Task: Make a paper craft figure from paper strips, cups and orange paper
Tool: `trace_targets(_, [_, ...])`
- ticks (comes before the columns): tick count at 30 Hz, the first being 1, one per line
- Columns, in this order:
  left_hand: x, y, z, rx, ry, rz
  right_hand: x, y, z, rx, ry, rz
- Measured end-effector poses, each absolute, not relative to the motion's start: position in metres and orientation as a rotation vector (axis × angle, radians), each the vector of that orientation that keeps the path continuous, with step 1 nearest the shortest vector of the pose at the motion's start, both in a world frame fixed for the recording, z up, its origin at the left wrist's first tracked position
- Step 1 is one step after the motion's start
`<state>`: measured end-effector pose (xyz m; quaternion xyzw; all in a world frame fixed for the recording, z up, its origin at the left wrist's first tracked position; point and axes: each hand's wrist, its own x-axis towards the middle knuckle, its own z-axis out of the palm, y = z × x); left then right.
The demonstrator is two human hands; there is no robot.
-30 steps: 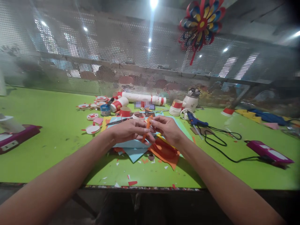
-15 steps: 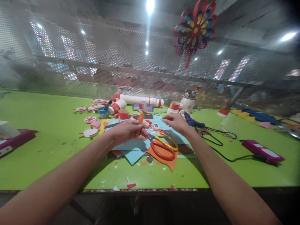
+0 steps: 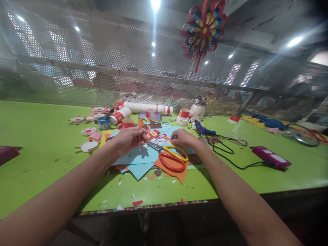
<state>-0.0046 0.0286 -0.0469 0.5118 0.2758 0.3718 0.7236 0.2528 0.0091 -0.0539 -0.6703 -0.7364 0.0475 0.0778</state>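
My left hand (image 3: 130, 139) pinches a slim, upright orange piece (image 3: 140, 127) with a rounded top; its exact kind does not show. Above the scattered paper scraps (image 3: 162, 137), my right hand (image 3: 185, 139) has its fingers closed together, and whatever they hold is hidden. Between and below the hands lie scissors (image 3: 172, 162) with one yellow and one red handle loop, on light-blue paper (image 3: 138, 158) and an orange sheet (image 3: 181, 175). A red printed packet (image 3: 154, 133) rests between the two hands.
On the right are a blue glue gun (image 3: 205, 130) with a black cord and a purple power strip (image 3: 271, 158). White-and-red discs (image 3: 88, 146), a blue-labelled jar (image 3: 104, 123), a long white tube (image 3: 146, 107) and a bottle (image 3: 198, 108) stand or lie farther back.
The view has turned slightly right. My right hand has come lower, down to the paper scraps. My left hand still holds the orange piece, now a little farther from the scissor handles.
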Motion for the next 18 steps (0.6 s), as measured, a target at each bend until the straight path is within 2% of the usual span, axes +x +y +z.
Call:
trace_targets(6, [-0.003,0.023,-0.044,1.142,0.672,0.815,0.27,0.009,-0.054,-2.096,-2.118,0.134])
trace_targets(12, [-0.003,0.021,-0.043,1.154,0.673,0.81,0.275,0.013,-0.047,-2.161,-1.975,-0.1])
trace_targets(18, [-0.001,0.023,-0.044,1.158,0.622,0.847,0.251,0.004,-0.047,-2.035,-2.225,0.03])
